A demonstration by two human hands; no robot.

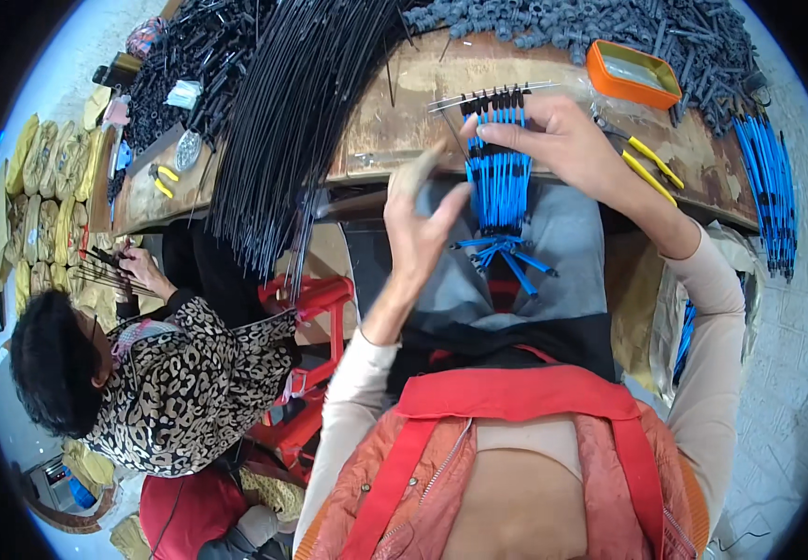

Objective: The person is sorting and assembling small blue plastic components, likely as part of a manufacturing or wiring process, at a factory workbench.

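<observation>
A bunch of thin blue rods with black joints (497, 168) stands over the table's near edge, its lower ends splaying out above my lap. Thin metal wires (539, 87) run crosswise through the black tips at its top. My right hand (567, 140) is closed on this top end, thumb and fingers pinching it from the right. To the left of the rods, my left hand (415, 224) is raised with thumb and fingers apart. Its fingertips are slightly smeared by motion, and nothing shows in its grasp.
Long black rods (282, 121) hang over the table edge at left. Grey plastic fittings (553, 23) lie heaped behind an orange tray (632, 75). Yellow-handled pliers (651, 168) lie at right, near more blue rods (766, 196). A co-worker (180, 383) sits at left, handling dark rods.
</observation>
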